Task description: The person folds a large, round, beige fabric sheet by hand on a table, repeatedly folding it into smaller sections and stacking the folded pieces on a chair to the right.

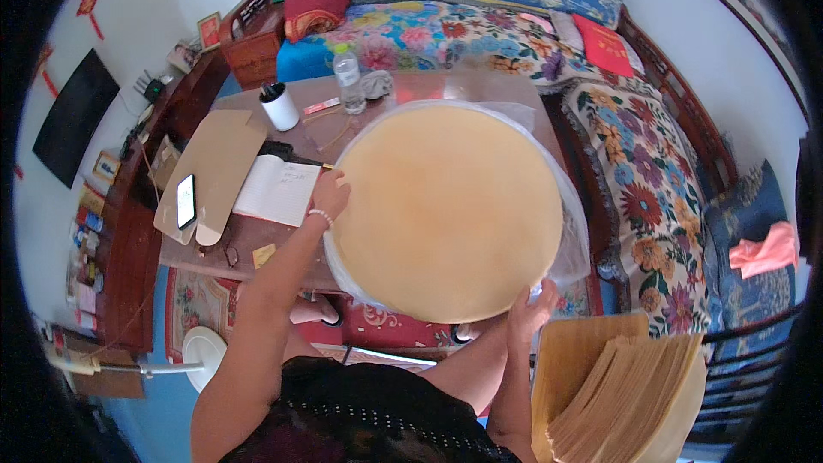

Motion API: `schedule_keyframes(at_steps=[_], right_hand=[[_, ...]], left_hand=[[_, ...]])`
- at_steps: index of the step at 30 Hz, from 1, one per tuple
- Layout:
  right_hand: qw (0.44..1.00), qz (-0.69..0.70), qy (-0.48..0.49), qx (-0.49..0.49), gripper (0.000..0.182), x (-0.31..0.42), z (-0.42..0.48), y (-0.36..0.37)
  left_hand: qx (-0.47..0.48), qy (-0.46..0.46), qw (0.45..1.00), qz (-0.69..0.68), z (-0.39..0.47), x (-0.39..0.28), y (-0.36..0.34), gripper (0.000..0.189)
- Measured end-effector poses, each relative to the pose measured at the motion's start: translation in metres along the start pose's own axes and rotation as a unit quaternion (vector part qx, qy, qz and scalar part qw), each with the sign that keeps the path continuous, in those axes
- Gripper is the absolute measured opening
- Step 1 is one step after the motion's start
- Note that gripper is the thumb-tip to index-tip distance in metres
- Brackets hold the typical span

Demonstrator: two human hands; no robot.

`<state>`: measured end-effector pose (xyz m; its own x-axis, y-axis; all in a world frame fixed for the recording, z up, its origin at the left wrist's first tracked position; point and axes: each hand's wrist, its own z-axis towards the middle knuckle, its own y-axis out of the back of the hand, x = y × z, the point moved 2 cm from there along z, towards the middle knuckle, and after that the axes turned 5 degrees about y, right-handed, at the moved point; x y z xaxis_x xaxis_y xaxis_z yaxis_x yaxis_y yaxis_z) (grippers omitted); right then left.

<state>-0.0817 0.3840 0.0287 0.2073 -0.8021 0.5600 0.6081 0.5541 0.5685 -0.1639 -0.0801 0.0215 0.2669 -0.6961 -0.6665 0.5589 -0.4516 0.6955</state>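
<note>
A large, round, flat tan sheet or stack of sheets (pixel 443 212) lies on a clear plastic bag (pixel 575 231) on the table, overhanging its front edge. My left hand (pixel 331 194), with a beaded bracelet on the wrist, rests at the left rim of the round, beside an open lined notebook (pixel 278 190) with handwriting. Whether those fingers grip the rim is not clear. At the lower right rim, my right hand (pixel 532 310) grips the edge between thumb and fingers. Close to its right, a thick folded pile of thin tan sheets (pixel 627 392) sits on a wooden chair (pixel 582 360).
The table (pixel 186 260) also bears cardboard (pixel 218 154) with a phone (pixel 186 201) on it, a white pen cup (pixel 280 107), a water bottle (pixel 349 80), a grey cloth (pixel 377 85) and eyeglasses (pixel 230 254). A floral-covered sofa (pixel 643 186) borders the back and right. A white fan or lamp base (pixel 204 357) stands lower left.
</note>
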Motion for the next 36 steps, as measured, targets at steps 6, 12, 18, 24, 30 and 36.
schedule_keyframes(at_steps=[6,12,18,24,30,36], right_hand=[[0.998,-0.009,-0.020,0.057,0.029,-0.002,0.004,0.002],[0.996,0.020,-0.019,0.079,0.024,0.021,0.013,-0.010],[0.979,0.144,0.062,0.133,0.026,0.101,0.038,-0.057],[0.940,0.199,0.166,0.220,0.024,0.183,0.044,-0.125],[0.882,0.230,0.162,0.378,0.023,0.235,0.048,-0.205],[0.869,0.155,0.213,0.418,0.021,0.274,0.066,-0.306]], left_hand=[[0.090,0.076,0.991,0.056,0.045,-0.015,-0.024,0.012],[-0.019,0.014,1.000,0.007,0.061,0.021,-0.039,0.012],[0.037,0.114,0.982,-0.143,0.070,0.047,-0.048,0.022],[0.011,0.080,0.989,-0.121,0.063,0.033,-0.037,0.013],[-0.020,0.119,0.970,-0.210,0.060,0.046,-0.048,0.013],[0.124,0.253,0.835,-0.472,0.065,0.056,-0.039,0.016]])
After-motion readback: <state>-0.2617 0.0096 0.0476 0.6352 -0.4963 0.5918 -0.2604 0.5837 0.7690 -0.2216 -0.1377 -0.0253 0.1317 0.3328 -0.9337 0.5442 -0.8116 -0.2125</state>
